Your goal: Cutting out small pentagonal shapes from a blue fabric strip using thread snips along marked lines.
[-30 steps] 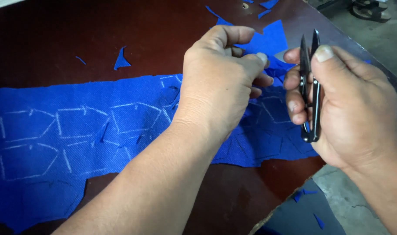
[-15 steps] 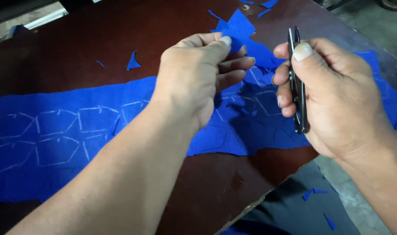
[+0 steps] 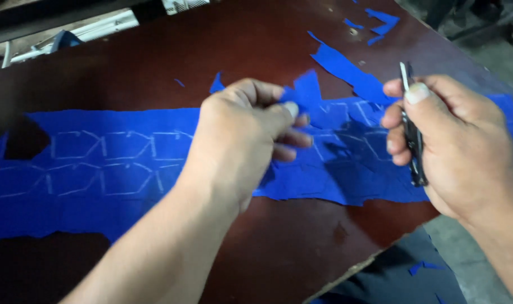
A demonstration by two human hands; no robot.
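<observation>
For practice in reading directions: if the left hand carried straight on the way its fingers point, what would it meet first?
The left hand points rightward over the blue fabric. Next in line is probably the right hand gripping the dark snips, though depth is unclear.

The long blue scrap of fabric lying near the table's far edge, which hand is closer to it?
Right. The right hand, holding small black snips, sits just beside the long blue fabric scrap; the left hand is farther away, over the marked blue cloth.

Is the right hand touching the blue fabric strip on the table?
Apart: head view shows the right hand raised, holding thread snips above the blue fabric.
</observation>
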